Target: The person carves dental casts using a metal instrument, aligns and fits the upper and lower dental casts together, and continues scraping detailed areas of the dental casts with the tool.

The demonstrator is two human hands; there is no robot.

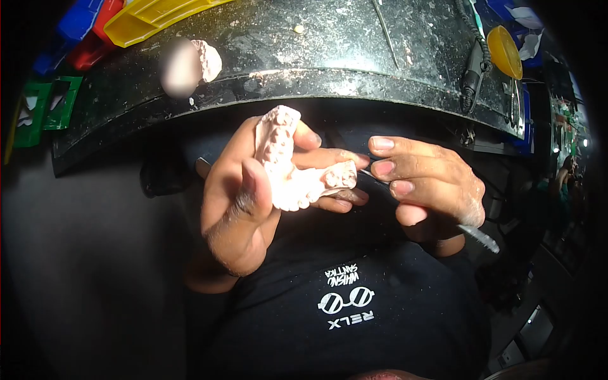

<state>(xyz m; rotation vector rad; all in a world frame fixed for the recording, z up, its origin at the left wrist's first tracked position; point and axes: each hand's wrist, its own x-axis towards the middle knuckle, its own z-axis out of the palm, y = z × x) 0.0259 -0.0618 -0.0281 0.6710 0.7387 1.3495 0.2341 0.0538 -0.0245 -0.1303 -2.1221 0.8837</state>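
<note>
My left hand [237,209] is closed around a pale plaster dental cast [285,174], a horseshoe-shaped arch with a row of moulded teeth. The thumb presses on its near left side, and the fingers pass behind and beneath it. To the right, my right hand [437,183] grips a slim metal carving tool [479,239] between bent fingers and thumb. One flattened end sticks out below the hand. Its thin other end points at the cast's right tip; whether it touches is unclear. Both hands are in front of the bench edge, above a black printed shirt.
A dark, scuffed bench [285,57] curves across the top. On it are a plaster piece [209,61] beside a blurred oval patch, a thin metal rod [385,35], a corded handpiece [472,76] and a yellow bowl [505,52]. Coloured bins, including a yellow one [158,19], stand at upper left.
</note>
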